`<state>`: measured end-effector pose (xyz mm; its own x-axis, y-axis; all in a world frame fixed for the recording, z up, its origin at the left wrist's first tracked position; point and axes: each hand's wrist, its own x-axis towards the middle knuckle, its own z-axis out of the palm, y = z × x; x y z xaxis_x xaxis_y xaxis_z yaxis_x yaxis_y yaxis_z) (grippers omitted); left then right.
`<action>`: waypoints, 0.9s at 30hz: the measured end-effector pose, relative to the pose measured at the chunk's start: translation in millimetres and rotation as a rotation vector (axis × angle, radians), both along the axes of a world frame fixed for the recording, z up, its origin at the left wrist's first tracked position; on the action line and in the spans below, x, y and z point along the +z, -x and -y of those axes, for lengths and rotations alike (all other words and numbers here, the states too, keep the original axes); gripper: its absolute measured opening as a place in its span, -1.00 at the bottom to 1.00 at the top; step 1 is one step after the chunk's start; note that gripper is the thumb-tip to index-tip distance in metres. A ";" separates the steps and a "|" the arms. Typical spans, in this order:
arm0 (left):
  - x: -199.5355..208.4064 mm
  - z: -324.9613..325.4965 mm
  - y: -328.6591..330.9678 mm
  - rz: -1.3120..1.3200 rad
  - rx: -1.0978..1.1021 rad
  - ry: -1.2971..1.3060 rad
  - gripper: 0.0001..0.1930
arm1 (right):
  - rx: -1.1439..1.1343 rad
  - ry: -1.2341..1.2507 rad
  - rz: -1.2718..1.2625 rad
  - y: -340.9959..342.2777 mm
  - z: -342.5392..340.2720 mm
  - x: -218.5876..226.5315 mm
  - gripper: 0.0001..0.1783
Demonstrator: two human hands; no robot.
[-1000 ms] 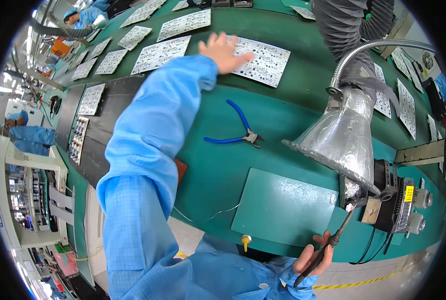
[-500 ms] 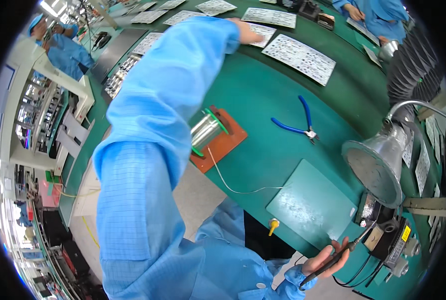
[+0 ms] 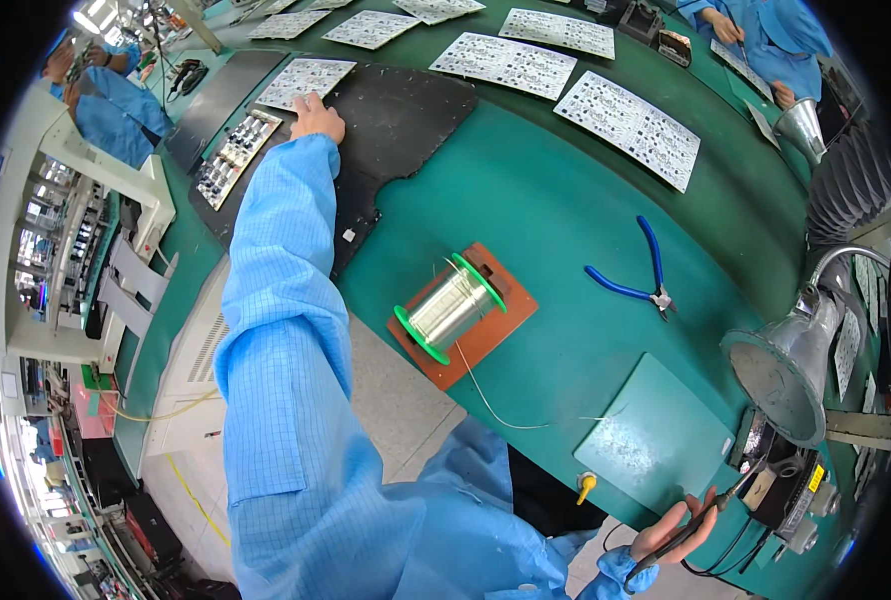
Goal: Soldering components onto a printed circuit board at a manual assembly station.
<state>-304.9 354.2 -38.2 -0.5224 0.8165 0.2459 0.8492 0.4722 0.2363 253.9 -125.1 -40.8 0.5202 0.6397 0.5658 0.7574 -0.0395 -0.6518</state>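
My left hand (image 3: 318,121) reaches far forward, its fingers closed at the near edge of a white circuit board (image 3: 308,80) on a black mat (image 3: 396,115). Another board (image 3: 236,158) crowded with components lies just left of it. In my right hand (image 3: 674,528) is a soldering iron (image 3: 701,520) with a dark handle, its tip near a small black station (image 3: 791,500). A spool of solder wire (image 3: 453,310) with green flanges sits on a brown base (image 3: 511,300), its loose end trailing toward a pale green plate (image 3: 656,420).
Blue-handled cutters (image 3: 651,285) lie on the green table. Behind are several white circuit boards (image 3: 631,125). A metal fume hood (image 3: 781,380) stands at right, and a yellow-topped peg (image 3: 587,487) at the near edge. Other people (image 3: 766,40) work across the table and at far left.
My left hand has moved left from the boards at the back to the board on the black mat. The view has shifted slightly. My right hand still holds the soldering iron.
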 end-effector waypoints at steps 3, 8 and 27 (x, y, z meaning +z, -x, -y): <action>-0.4 -3.6 -6.3 0.009 -0.012 0.004 -0.39 | -0.006 0.015 0.020 0.1 -0.1 -1.0 -0.50; 3.7 6.6 -12.6 -0.071 -0.160 0.007 -0.44 | -0.033 0.032 0.032 0.9 0.6 -0.3 -0.50; 40.3 110.6 -80.5 0.144 -0.031 0.182 0.27 | 0.101 -0.091 -0.010 -9.4 2.5 -8.9 -0.48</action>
